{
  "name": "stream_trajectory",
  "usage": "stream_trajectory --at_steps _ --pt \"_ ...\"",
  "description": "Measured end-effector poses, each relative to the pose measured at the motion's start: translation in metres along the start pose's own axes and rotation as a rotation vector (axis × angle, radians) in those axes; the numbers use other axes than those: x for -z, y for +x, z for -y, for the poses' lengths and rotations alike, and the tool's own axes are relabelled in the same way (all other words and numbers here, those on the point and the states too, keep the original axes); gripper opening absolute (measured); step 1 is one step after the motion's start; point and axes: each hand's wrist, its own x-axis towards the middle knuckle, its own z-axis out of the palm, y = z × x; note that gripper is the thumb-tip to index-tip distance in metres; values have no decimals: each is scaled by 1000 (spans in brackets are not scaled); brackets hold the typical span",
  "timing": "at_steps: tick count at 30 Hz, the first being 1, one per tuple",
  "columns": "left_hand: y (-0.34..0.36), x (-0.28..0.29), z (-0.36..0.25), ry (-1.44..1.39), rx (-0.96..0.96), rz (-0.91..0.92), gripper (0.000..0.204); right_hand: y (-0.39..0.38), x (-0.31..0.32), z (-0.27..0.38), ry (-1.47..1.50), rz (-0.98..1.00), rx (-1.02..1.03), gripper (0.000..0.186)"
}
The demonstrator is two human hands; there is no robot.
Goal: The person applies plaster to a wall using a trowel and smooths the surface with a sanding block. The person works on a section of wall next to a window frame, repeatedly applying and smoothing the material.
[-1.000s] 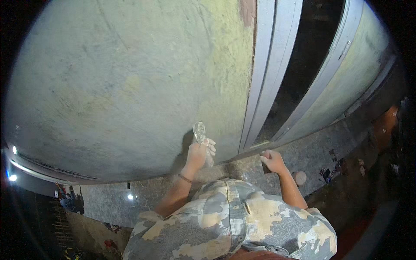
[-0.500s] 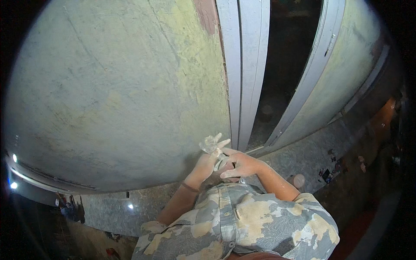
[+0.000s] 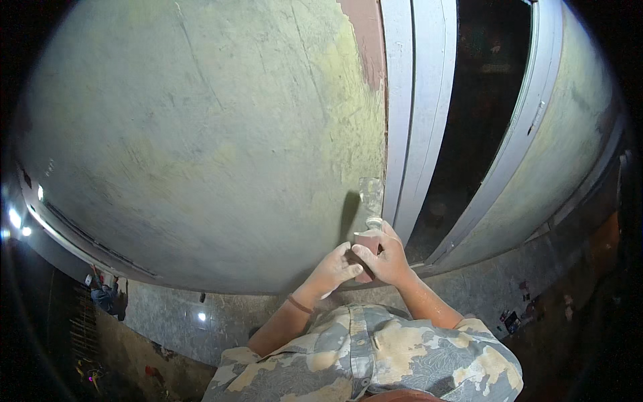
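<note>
My right hand (image 3: 387, 260) is closed around a putty knife (image 3: 370, 195), whose pale, smeared blade points up toward the wall beside the door frame. Under its thumb sits a flat reddish-brown piece (image 3: 367, 242) that looks like folded sandpaper. My left hand (image 3: 329, 273) meets that piece at its left edge, fingers and thumb closed about it. White dust coats the fingers of both hands. The patchy grey-green wall (image 3: 221, 154) rises in front, and the blade casts a shadow on it. Whether the blade touches the wall, I cannot tell.
A pale door frame (image 3: 429, 87) borders a dark opening (image 3: 492, 80) on the right. Below the wall runs a grey floor (image 3: 231, 311). Another person (image 3: 104, 295) is far off at the left. Small items (image 3: 512, 321) lie on the floor at the right.
The putty knife's blade has swung from tilted left to upright, and my right hand now grips it. My left hand has moved lower relative to it. The view has shifted left.
</note>
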Motion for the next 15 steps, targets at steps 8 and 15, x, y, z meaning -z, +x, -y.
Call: stream_trajectory --at_steps 8,15 --pt "7 1 -83 545 -275 -259 33 31 26 31 218 -82 127 53" --pt "25 12 -206 1218 -986 -636 64 50 54 70 51 -230 158 66"
